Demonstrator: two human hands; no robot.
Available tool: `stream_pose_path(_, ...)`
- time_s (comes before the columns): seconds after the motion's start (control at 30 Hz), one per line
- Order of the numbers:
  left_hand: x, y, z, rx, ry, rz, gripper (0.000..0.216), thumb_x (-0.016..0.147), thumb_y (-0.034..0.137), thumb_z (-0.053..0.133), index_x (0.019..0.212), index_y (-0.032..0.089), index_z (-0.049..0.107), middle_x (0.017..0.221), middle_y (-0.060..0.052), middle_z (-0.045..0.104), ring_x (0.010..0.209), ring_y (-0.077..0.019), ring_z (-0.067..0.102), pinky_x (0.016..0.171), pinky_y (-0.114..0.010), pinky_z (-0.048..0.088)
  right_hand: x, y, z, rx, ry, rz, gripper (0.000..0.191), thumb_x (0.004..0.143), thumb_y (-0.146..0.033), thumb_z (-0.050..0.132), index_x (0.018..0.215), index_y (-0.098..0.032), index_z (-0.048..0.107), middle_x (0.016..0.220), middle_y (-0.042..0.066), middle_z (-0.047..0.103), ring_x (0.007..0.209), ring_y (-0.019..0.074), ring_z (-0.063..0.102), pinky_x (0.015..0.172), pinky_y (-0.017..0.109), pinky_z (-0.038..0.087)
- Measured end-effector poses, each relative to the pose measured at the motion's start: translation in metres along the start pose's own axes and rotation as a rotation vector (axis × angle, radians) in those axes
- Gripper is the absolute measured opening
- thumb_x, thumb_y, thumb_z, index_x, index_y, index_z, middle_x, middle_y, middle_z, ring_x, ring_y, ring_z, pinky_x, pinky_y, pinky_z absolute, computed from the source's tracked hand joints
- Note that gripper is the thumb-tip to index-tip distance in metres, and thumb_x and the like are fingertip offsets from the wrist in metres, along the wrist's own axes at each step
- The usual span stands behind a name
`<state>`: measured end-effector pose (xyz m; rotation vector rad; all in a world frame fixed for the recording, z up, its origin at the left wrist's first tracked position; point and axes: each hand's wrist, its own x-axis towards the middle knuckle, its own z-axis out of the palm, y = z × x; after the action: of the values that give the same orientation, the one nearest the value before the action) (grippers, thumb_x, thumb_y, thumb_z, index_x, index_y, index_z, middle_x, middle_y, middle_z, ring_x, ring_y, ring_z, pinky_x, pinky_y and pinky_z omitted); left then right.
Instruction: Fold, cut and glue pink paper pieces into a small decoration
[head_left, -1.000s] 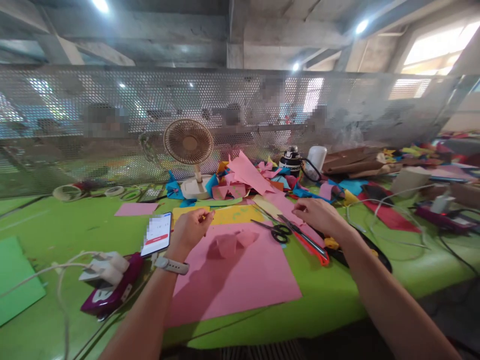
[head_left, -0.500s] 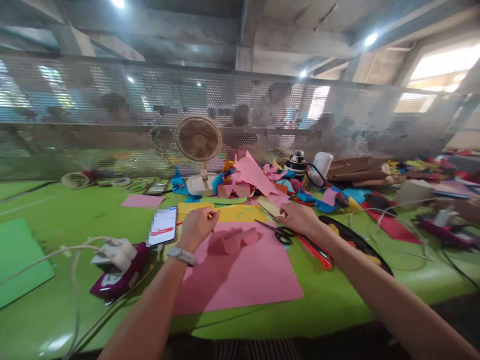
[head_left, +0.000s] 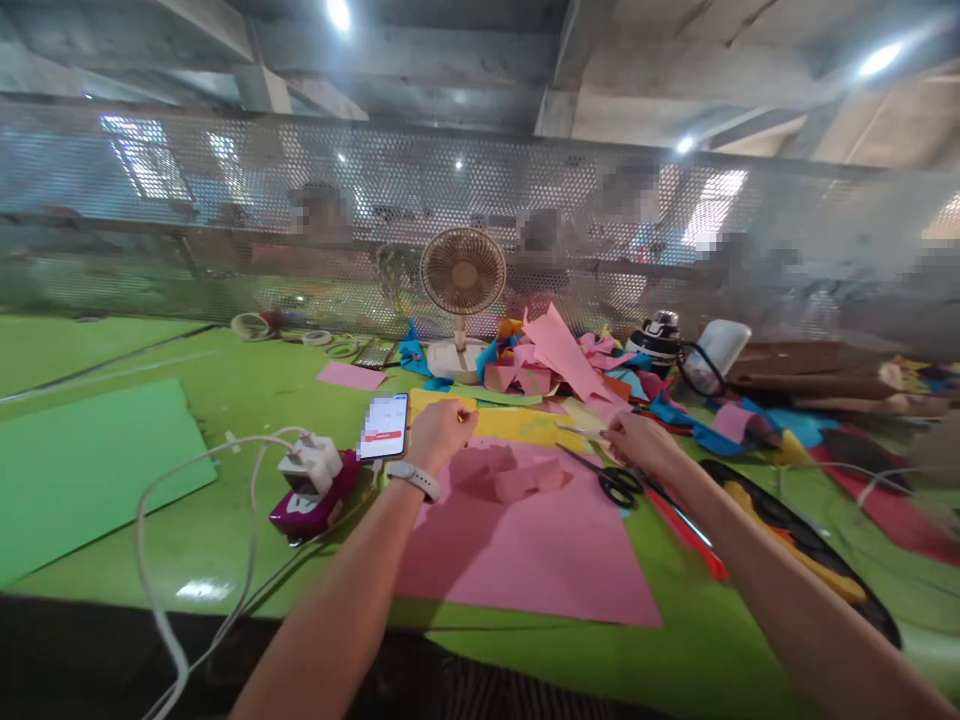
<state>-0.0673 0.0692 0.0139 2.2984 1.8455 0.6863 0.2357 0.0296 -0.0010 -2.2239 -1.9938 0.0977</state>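
Observation:
My left hand (head_left: 439, 437), a pale band (head_left: 414, 480) at its wrist, has its fingers curled together above a yellow paper strip (head_left: 517, 424). Whatever is between those fingertips cannot be made out. From the closed fingers of my right hand (head_left: 643, 445), a thin pointed metal tool (head_left: 583, 431) sticks out to the left. Below both hands lies a large pink sheet (head_left: 525, 570), with a small folded pink paper piece (head_left: 529, 480) on top. Black-handled scissors (head_left: 619, 487) rest at the sheet's right edge, just under my right hand.
A phone (head_left: 384, 427) and a purple power strip (head_left: 311, 510) with white cables are at left, near a green sheet (head_left: 97, 470). A fan (head_left: 463, 272) stands behind. Pink paper scraps (head_left: 566, 350) pile up beside it. A black tray (head_left: 847, 585) lies right.
The view has turned left, so everything sits further right in it. My hands stay over the top of the pink sheet, and the right one's metal tool shows more clearly.

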Motion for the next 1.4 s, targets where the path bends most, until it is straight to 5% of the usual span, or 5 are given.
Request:
stream_pose_path(0.23,0.001,0.002,-0.008,-0.199,-0.317,0.152,0.036,0.08,0.048,0.049,0.08,0.016,0.066,0.058,-0.003,0.063,0.058,-0.0159,0.057,0.053,-0.023,0.033,-0.042,0.004,-0.029,0.046,0.133,-0.081,0.02,0.081,-0.032,0.048,0.088,-0.019,0.061,0.094,0.007,0.065,0.085,0.0187,0.059,0.066,0.025,0.038)
stream_pose_path(0.47,0.001,0.001,-0.011,-0.332,-0.819,0.333,0.06,0.056,0.053,0.071,0.106,0.02,0.062,0.064,0.002,0.06,0.06,-0.0152,0.051,0.051,-0.022,0.03,-0.123,0.124,-0.051,0.086,0.132,0.02,0.026,0.078,-0.038,0.048,0.092,-0.021,0.062,0.094,0.005,0.066,0.083,0.0214,0.061,0.07,0.029,0.044)
stream_pose_path(0.77,0.0,0.006,-0.001,-0.419,-0.896,0.407,0.043,0.063,0.047,0.068,0.091,0.016,0.064,0.077,-0.001,0.061,0.074,-0.0168,0.053,0.062,-0.023,0.035,-0.146,0.146,-0.019,-0.061,0.058,0.056,0.052,0.069,-0.041,0.055,0.115,-0.016,0.057,0.116,0.013,0.057,0.103,0.029,0.053,0.087,0.035,0.04)
stream_pose_path(1.03,0.001,-0.004,0.002,-0.45,-0.893,0.4,0.039,0.061,0.04,0.07,0.09,0.014,0.064,0.082,-0.003,0.064,0.076,-0.0174,0.055,0.067,-0.025,0.038,-0.133,0.155,0.0,-0.136,0.003,0.039,0.033,0.065,-0.034,0.056,0.094,-0.018,0.057,0.096,0.01,0.06,0.09,0.027,0.056,0.081,0.037,0.039)
stream_pose_path(1.4,-0.003,-0.003,0.002,-0.581,-0.93,0.334,0.033,0.06,0.033,0.072,0.089,0.017,0.064,0.078,-0.001,0.065,0.073,-0.0153,0.056,0.067,-0.024,0.038,-0.138,0.111,-0.013,0.297,0.323,0.113,0.025,0.077,-0.041,0.045,0.097,-0.025,0.044,0.085,0.012,0.06,0.075,0.0272,0.058,0.065,0.037,0.043)
